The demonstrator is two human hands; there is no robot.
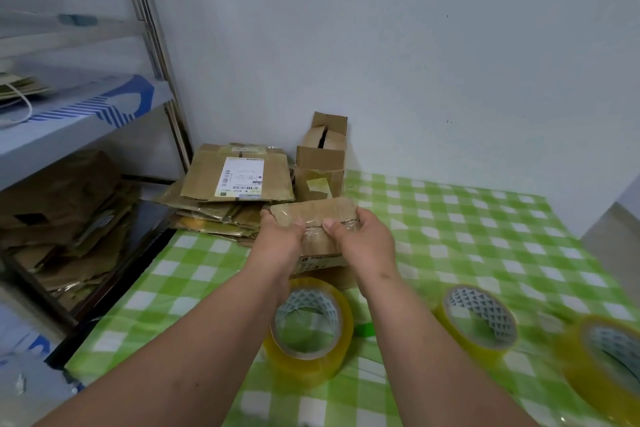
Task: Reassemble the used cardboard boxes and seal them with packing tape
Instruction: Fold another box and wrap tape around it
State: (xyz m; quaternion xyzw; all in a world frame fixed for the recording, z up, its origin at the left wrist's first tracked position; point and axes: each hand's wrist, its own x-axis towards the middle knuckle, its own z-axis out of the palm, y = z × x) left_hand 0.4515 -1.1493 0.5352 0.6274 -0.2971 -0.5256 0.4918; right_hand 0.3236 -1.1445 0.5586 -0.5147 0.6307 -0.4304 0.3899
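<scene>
Pale wall (415, 45), metal shelving (152, 45) left, checked tablecloth (485, 218).

A table covered in a green-and-white checked plastic cloth (485, 218) carries three rolls of yellowish clear packing tape (311, 329) (479, 321) (609, 364), a stack of flattened brown cardboard boxes (239, 184) at its far left corner, and two assembled brown cardboard boxes (320, 167) beside that stack.
</scene>
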